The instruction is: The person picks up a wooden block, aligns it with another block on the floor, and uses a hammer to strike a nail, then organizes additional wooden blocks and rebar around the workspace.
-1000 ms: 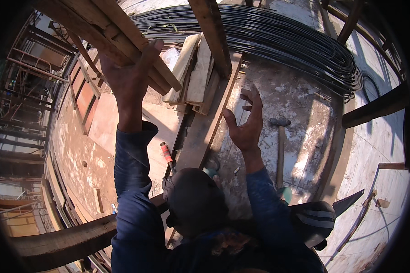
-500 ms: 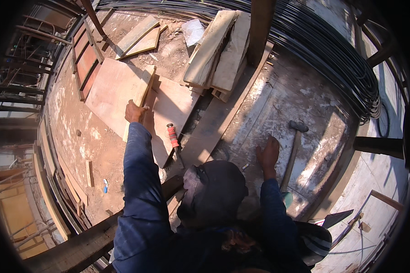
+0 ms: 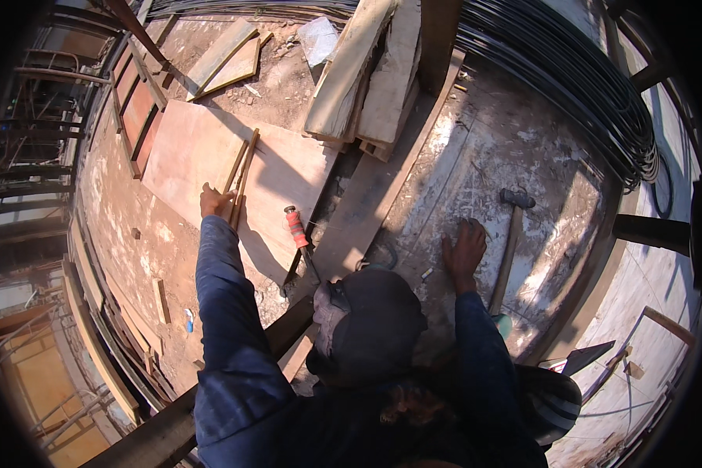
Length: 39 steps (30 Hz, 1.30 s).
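My left hand [image 3: 216, 201] grips the near end of a narrow wooden piece [image 3: 244, 175], whose two thin edges show side by side. It stands over a pale plywood sheet [image 3: 187, 152] and casts a shadow across it. Right of that hand, a tool with a red grip and a dark shaft [image 3: 296, 228] leans at the sheet's edge; its tip is hard to make out. My right hand [image 3: 464, 253] rests on the dusty floor with its fingers stretched out, holding nothing. Beside it lies a long-handled hammer [image 3: 511, 242].
Thick timber pieces [image 3: 359, 78] are stacked ahead, next to an upright post [image 3: 442, 47]. Bundled black rods [image 3: 569, 86] curve along the far right. Two loose boards [image 3: 226, 62] lie at the far left. A dark beam [image 3: 164, 429] crosses at lower left.
My left hand has shifted slightly left and turned the wooden piece, so its thin edges show instead of its broad pale face. My right hand stays near the hammer.
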Each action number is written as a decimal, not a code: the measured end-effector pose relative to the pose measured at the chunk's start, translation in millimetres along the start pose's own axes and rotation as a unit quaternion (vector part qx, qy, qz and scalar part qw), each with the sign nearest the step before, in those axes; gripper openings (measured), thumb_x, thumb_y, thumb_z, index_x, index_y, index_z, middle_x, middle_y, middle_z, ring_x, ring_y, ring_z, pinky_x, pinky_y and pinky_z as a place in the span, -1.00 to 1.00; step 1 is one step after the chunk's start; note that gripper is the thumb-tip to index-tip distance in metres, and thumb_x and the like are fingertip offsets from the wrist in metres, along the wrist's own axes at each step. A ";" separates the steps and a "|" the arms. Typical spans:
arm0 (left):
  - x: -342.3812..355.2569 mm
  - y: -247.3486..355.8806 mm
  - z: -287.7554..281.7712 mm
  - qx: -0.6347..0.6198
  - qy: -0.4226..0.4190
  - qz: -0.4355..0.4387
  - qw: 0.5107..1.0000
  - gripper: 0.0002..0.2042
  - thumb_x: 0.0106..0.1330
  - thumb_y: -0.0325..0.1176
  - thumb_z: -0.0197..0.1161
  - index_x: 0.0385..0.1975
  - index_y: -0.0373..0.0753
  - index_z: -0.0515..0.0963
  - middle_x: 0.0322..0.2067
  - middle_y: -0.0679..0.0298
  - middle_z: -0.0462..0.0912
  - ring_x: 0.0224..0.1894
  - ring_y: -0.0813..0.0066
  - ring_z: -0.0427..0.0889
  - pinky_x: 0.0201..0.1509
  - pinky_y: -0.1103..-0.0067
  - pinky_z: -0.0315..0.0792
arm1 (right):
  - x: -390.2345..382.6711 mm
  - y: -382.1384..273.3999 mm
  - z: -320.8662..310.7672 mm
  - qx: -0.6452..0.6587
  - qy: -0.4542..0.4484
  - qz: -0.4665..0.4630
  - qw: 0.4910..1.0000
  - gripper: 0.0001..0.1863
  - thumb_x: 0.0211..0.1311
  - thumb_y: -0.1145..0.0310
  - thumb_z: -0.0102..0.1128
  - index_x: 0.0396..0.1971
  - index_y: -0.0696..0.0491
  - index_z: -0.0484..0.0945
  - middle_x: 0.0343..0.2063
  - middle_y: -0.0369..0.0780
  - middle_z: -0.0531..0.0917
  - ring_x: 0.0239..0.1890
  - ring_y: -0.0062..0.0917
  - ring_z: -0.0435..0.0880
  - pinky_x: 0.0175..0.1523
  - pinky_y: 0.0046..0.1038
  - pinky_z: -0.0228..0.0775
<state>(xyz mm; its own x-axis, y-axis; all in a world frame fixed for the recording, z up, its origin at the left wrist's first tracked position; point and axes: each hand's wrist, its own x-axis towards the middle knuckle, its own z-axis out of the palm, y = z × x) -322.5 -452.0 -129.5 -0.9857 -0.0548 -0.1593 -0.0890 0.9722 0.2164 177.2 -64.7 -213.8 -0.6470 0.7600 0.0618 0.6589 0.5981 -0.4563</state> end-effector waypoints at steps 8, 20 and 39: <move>-40.4 51.1 15.2 0.173 0.012 0.032 0.984 -0.50 -0.06 -0.18 0.42 -0.09 -0.16 0.44 -0.07 0.10 0.46 0.03 0.11 0.46 0.05 0.28 0.42 | -1.9 11.3 -6.0 -0.004 -0.004 0.028 1.000 -0.40 -0.10 0.25 0.31 0.01 0.11 0.38 0.05 -0.07 0.33 0.15 -0.15 0.25 0.15 -0.13 0.13; -57.9 26.2 25.2 0.185 -0.012 0.047 0.981 -0.27 -0.10 -0.28 0.44 0.08 -0.07 0.14 -0.10 0.08 0.54 0.00 0.04 0.51 0.02 0.11 0.37 | -0.3 11.4 -7.8 0.013 -0.031 0.037 0.999 -0.39 -0.11 0.25 0.33 0.02 0.08 0.39 0.08 -0.09 0.32 0.16 -0.16 0.25 0.15 -0.14 0.16; -51.9 244.8 -28.0 -0.145 0.004 0.318 0.937 -0.29 0.15 0.18 0.15 0.01 -0.45 0.43 -0.17 -0.18 0.58 -0.05 0.02 0.58 0.05 0.38 0.41 | -8.7 -6.5 2.2 -0.047 -0.052 0.073 0.995 -0.30 -0.05 0.18 0.25 0.13 0.11 0.26 0.18 -0.02 0.22 0.28 -0.11 0.11 0.22 -0.09 0.08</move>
<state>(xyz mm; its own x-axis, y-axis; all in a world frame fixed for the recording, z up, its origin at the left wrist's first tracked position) -297.1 -217.5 -41.3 -0.8537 0.5115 0.0983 0.4826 0.7058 0.5185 177.7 -75.7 -213.4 -0.5752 0.8127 -0.0931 0.7783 0.5087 -0.3682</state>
